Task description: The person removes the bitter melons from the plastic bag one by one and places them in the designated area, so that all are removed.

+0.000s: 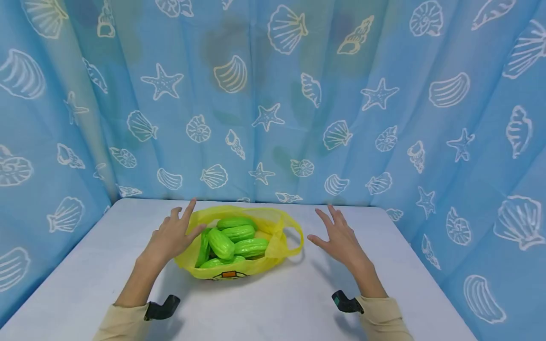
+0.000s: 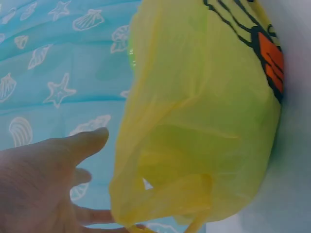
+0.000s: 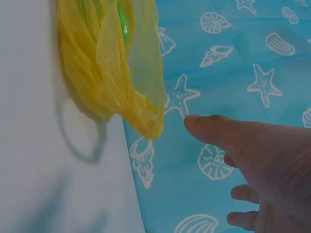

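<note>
A yellow plastic bag (image 1: 262, 267) stands on the white table with its mouth spread open. Inside it lie several shiny green, ridged, cucumber-like vegetables (image 1: 221, 244). My left hand (image 1: 171, 236) hovers at the bag's left edge, its fingers spread; in the left wrist view its lower fingertips pass behind the bag's handle, and I cannot tell whether they touch. To the right, my right hand (image 1: 341, 240) is held in the air, apart from the bag's right handle loop (image 1: 298, 232), fingers extended and nothing held. The right wrist view shows a gap between the thumb (image 3: 204, 127) and the bag.
A blue curtain (image 1: 264, 156) with white shells and starfish hangs behind the table and along both sides. The white table (image 1: 273, 312) extends around the bag. Black wrist cameras sit at both cuffs, the left one (image 1: 163, 308) and the right one (image 1: 346, 302).
</note>
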